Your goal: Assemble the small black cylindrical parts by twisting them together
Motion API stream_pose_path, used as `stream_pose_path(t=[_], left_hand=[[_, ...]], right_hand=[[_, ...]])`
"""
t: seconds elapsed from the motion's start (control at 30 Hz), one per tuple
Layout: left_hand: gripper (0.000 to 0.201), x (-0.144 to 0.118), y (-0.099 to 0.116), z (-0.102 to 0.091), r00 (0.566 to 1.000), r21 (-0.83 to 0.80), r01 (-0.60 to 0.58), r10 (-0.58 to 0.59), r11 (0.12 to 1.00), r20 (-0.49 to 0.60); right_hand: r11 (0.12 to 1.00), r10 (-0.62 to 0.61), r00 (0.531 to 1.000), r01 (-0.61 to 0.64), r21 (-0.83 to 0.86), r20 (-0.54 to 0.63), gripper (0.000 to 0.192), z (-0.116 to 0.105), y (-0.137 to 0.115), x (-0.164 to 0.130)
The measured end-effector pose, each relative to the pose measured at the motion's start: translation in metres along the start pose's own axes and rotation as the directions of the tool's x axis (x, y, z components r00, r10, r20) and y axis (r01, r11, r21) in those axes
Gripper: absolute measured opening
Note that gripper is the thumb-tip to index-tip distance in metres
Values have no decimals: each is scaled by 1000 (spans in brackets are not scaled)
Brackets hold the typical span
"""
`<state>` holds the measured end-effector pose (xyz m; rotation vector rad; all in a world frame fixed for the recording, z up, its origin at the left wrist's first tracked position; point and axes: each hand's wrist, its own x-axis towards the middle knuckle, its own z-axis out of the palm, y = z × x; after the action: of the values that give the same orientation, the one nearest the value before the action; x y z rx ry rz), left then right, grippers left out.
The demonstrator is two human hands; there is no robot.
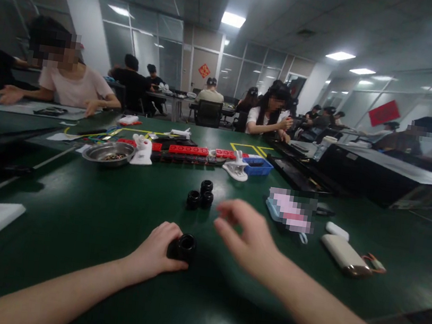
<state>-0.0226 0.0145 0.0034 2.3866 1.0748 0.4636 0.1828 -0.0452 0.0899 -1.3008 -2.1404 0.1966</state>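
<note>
Head view: The left hand (158, 245) grips a single black fitting (187, 244) at the near middle of the green table (112, 212). Its thumb lies along the near side of the fitting and its fingers wrap the far side, partly hidden. The fitting is short and hollow, with no marked long axis; its bore opens upward, toward the camera. Whether its base touches the table cannot be told.

The right hand (248, 236) hangs to the right of the fitting, slightly blurred. Its thumb and fingers are parted, point leftward and hold nothing. From these fingertips, the gripped fitting lies to the left and closer to the person, with a gap between.

A group of three similar black fittings (193, 199) is placed beyond the left hand. It lies left of the right fingertips and slightly farther forward; the right hand is the nearer of the two, without contact. The rear fitting (206, 186) sits directly behind the front pair. A pale pouch (289, 210) lies to the right of the right hand.
</note>
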Motion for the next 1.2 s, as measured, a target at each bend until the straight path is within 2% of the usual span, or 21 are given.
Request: stream_pose_path(t=[0.13, 0.2, 0.3, 0.4, 0.47, 0.57, 0.67, 0.77, 0.87, 1.0, 1.07, 1.2], left_hand=[[33, 2, 2, 1, 1000, 23, 10, -10, 1000, 3], [28, 3, 5, 0, 1000, 32, 17, -18, 999, 10], [26, 3, 9, 0, 999, 34, 38, -39, 999, 12], [24, 4, 11, 0, 998, 16, 61, -61, 998, 15], [23, 4, 11, 0, 997, 7, 70, -70, 998, 15], [26, 5, 8, 0, 998, -10, 59, -58, 998, 20], [30, 5, 5, 1, 999, -28, 42, -41, 999, 32], [30, 5, 5, 1, 999, -24, 51, -50, 998, 21], [27, 5, 9, 0, 998, -25, 62, -61, 998, 17], [25, 3, 10, 0, 999, -35, 50, -50, 998, -7], [29, 2, 8, 2, 1000, -30, 19, -20, 999, -19], [32, 1, 5, 5, 999, -7, -25, 25, 1000, -36]], right_hand=[[983, -35, 976, 72, -168, 214, 35, 36, -9, 6], [967, -19, 963, 87, -241, 268, 38, 51, -10, 9], [962, -25, 954, 103, -251, 297, 28, 58, -7, 12], [981, -76, 946, 127, -145, 314, 25, 55, -5, 10], [991, -122, 949, 135, -22, 291, 34, 52, -3, 8], [984, -155, 969, 134, 120, 192, 45, 52, -1, 6], [989, -90, 990, 77, 123, 104, 45, 58, 3, 8], [993, -58, 995, 49, 103, 84, 38, 66, 9, 10], [978, -132, 989, 119, 172, 69, 29, 69, 13, 9], [933, -248, 966, 219, 284, 69, 43, 66, 12, 5], [938, -216, 974, 190, 290, 60, 45, 64, 10, 4], [978, -65, 996, 51, 201, 64, 38, 68, 6, 3]])
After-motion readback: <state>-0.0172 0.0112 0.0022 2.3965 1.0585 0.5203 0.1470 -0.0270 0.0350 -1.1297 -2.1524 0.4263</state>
